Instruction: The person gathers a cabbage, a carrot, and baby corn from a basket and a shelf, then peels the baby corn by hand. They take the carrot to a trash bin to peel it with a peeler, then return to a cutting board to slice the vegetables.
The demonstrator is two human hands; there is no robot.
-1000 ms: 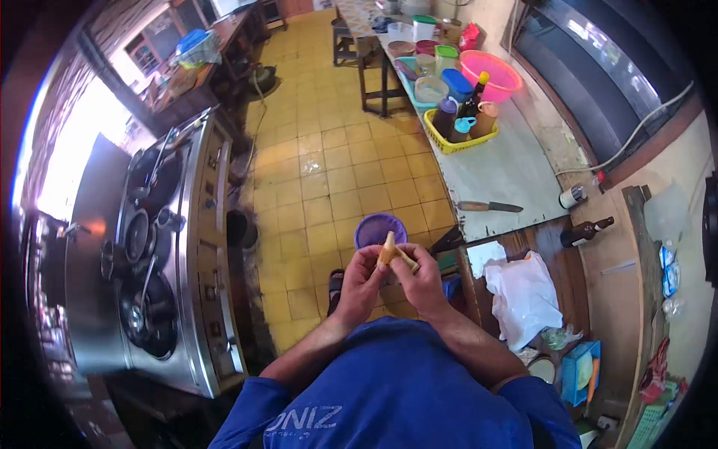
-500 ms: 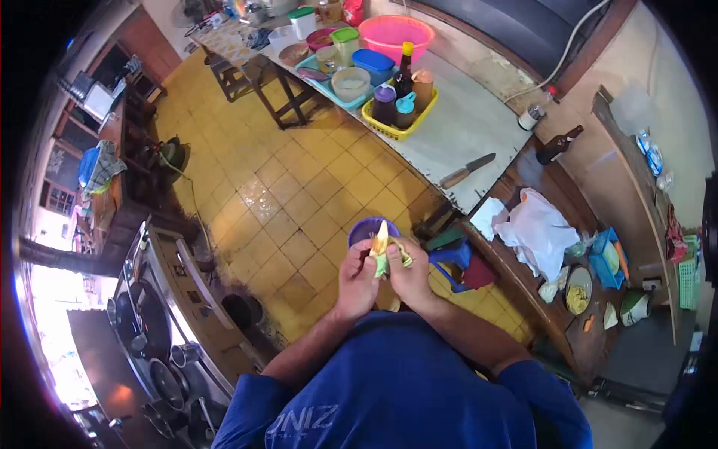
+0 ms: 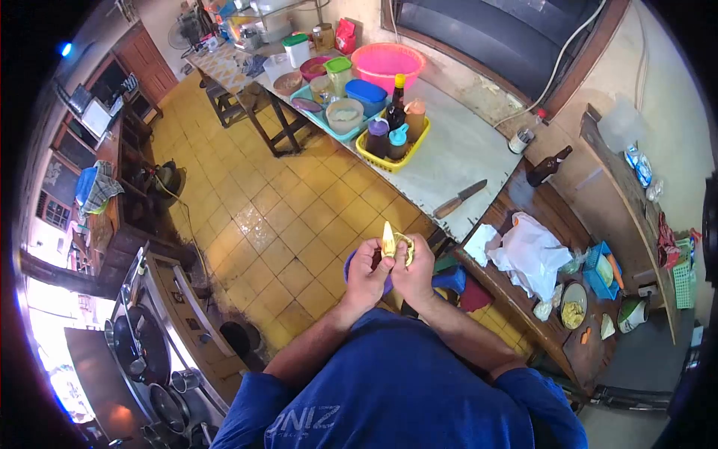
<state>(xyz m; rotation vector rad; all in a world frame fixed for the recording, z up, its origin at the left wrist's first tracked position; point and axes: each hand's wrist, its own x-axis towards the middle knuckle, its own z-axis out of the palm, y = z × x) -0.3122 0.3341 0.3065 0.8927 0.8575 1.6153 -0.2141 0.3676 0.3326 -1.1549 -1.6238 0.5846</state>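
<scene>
Both hands meet in front of my blue shirt, over the floor. My left hand (image 3: 366, 275) is closed on a pale, pointed piece of fruit or vegetable (image 3: 387, 238), its whitish-yellow tip sticking up. My right hand (image 3: 413, 275) pinches yellowish strips of its outer skin (image 3: 407, 247), which curl over to the right. I cannot make out its exact kind; the fingers hide the lower part. Below the hands, partly covered by them, is a purple container (image 3: 348, 263).
On the right, a wooden bench (image 3: 508, 288) carries a white plastic bag (image 3: 529, 251), a plate of chopped food (image 3: 574, 305) and a blue basket (image 3: 600, 271). Ahead, a table (image 3: 441, 168) holds a knife (image 3: 460, 199) and a yellow basket of bottles (image 3: 393, 159). A stove with pans (image 3: 142, 352) stands left.
The view has tilted up slightly. Green on the held piece's lower part no longer shows, and my right hand's fingers have shifted around the peeled strips.
</scene>
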